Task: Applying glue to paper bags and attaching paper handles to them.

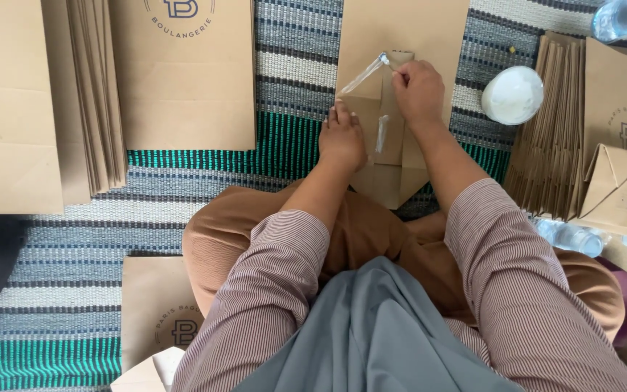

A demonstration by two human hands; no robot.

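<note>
At twelve o'clock a flat brown paper bag (399,43) lies on the striped mat (292,65). The left hand (342,138) presses flat on its folded bottom; the right hand (418,91) pinches a clear strip (364,74). Stacked brown bags (96,94) sit at ten o'clock, a round white container (511,95) at two.

A folded paper bag (393,109) is lying on the mat (284,94) before the knees, stacks of bags (96,94) sitting to its left, a round tub (511,95) and standing bags (546,138) to its right.
</note>
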